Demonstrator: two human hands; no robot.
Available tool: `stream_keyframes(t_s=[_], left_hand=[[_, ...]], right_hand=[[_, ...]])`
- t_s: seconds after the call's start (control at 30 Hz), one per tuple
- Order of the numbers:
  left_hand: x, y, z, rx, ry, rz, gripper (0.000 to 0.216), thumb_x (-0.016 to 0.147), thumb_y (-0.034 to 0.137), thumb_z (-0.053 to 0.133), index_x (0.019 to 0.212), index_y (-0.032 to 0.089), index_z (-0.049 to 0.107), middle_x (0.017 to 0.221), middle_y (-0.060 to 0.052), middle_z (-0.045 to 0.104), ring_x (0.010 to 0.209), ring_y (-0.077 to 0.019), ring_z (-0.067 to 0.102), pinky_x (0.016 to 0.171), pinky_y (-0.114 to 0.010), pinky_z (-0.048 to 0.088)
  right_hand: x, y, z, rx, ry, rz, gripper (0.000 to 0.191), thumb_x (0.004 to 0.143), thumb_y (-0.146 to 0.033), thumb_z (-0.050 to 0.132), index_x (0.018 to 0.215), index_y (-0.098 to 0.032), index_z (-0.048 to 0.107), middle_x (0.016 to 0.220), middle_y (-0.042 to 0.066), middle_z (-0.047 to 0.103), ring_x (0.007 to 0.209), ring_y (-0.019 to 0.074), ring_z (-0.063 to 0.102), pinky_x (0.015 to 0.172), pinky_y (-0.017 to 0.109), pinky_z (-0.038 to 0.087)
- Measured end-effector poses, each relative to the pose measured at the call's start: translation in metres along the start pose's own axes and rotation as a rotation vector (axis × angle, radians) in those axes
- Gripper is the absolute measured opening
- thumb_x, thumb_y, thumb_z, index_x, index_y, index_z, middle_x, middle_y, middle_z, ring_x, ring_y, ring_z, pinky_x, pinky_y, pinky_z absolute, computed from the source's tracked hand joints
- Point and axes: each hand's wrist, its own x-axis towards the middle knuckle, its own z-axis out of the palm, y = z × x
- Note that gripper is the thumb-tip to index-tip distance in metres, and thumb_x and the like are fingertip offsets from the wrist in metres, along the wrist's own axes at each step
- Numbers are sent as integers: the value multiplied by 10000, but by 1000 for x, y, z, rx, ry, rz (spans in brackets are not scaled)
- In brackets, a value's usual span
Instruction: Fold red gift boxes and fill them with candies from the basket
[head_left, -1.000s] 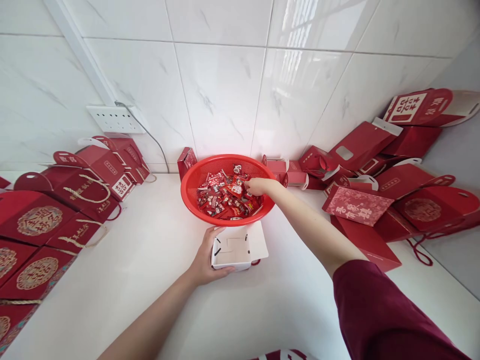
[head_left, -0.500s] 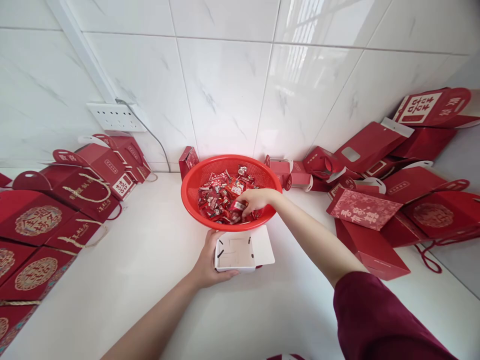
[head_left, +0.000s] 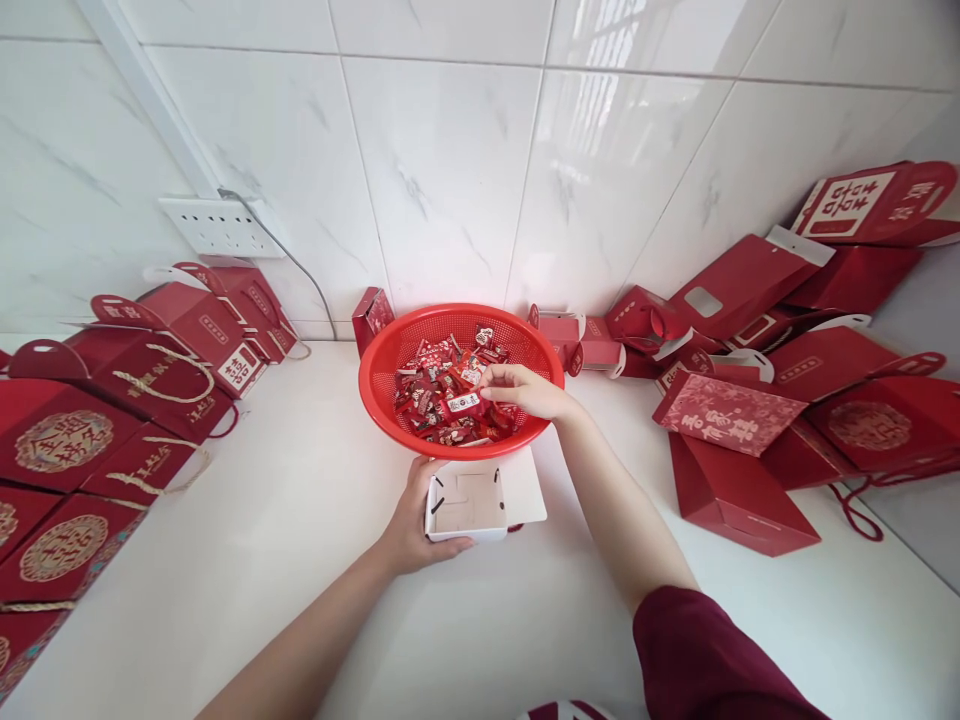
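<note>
A red plastic basket full of small red-wrapped candies stands against the tiled wall. My right hand reaches into it, fingers pinched on a candy at the pile's right side. Just in front of the basket sits a small open box with a white inside. My left hand grips its left wall, thumb on the near rim. The box holds nothing that I can see.
Red gift boxes with rope handles are stacked on the left of the white counter. More red boxes and flat red bags pile up at the right. A power strip with a cable hangs on the wall.
My right hand has drawn back from deeper in the candy pile and lifted slightly, now pinching a candy. The left hand and the box stay put.
</note>
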Motion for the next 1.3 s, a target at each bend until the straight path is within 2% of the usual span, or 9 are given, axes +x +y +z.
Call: stream_keyframes(t_s=[0.1, 0.2, 0.3, 0.43, 0.5, 0.6, 0.8, 1.07, 1.3], left_hand=[[-1, -1, 0, -9, 1, -6, 942, 675, 472, 816, 1454, 251, 333, 1367, -134, 364, 1312, -368, 384, 1108, -550, 352], [-1, 0, -1, -10, 10, -14, 946, 677, 479, 816, 1461, 259, 336, 1383, -138, 367, 1318, -384, 393, 1099, -559, 364], [-1, 1, -2, 9, 10, -15, 943, 674, 489, 821, 1462, 268, 352, 1390, -137, 385, 1320, -390, 400, 1097, -562, 371], [-3, 3, -5, 43, -8, -17, 920, 698, 485, 806, 1467, 277, 345, 1408, -134, 369, 1339, -378, 374, 1117, -564, 347], [-4, 3, -5, 51, -17, -23, 918, 706, 486, 799, 1471, 280, 334, 1416, -136, 352, 1348, -379, 357, 1117, -568, 343], [-5, 2, -5, 53, -26, -35, 922, 703, 495, 795, 1470, 281, 330, 1407, -137, 346, 1343, -382, 354, 1108, -566, 353], [-6, 0, -6, 57, -40, -38, 922, 699, 494, 792, 1469, 278, 332, 1410, -135, 347, 1342, -379, 353, 1113, -550, 350], [-6, 0, -7, 38, -49, -58, 928, 691, 493, 805, 1464, 281, 337, 1393, -135, 350, 1329, -381, 352, 1103, -559, 353], [-7, 0, -7, 37, -53, -69, 942, 693, 491, 806, 1473, 285, 319, 1411, -136, 334, 1342, -381, 331, 1111, -564, 334]], right_hand=[[-9, -12, 5, 182, 13, -15, 214, 884, -391, 615, 879, -192, 535, 810, -19, 606, 692, 112, 584, 683, 253, 504], [-24, -34, 15, 257, -117, 9, 186, 885, -358, 646, 885, -188, 571, 777, -15, 620, 651, 112, 593, 612, 236, 507], [-41, -60, 24, 98, -214, -39, 145, 929, -318, 595, 967, -187, 643, 958, 34, 687, 865, 153, 661, 767, 279, 541], [-46, -72, 23, -193, -65, -116, 231, 1000, -272, 450, 1080, -198, 653, 1124, 47, 694, 1047, 170, 643, 940, 311, 482], [-37, -65, 19, -441, -2, 22, 272, 1016, -239, 380, 1110, -198, 632, 1136, 46, 698, 1042, 169, 644, 929, 298, 471], [-15, -45, 17, -772, -83, 313, 298, 993, -191, 379, 1150, -182, 632, 1176, 84, 700, 1051, 206, 652, 887, 295, 470], [15, -24, 30, -920, -295, 514, 303, 843, -254, 632, 1099, -105, 699, 1069, 196, 723, 922, 317, 695, 731, 346, 504], [15, -14, 25, -902, -334, 395, 388, 714, -106, 704, 1097, -167, 683, 1070, 136, 716, 897, 270, 677, 661, 278, 461], [15, -6, 16, -746, -180, 204, 108, 892, -265, 627, 958, -183, 650, 953, 50, 711, 853, 176, 632, 716, 234, 414]])
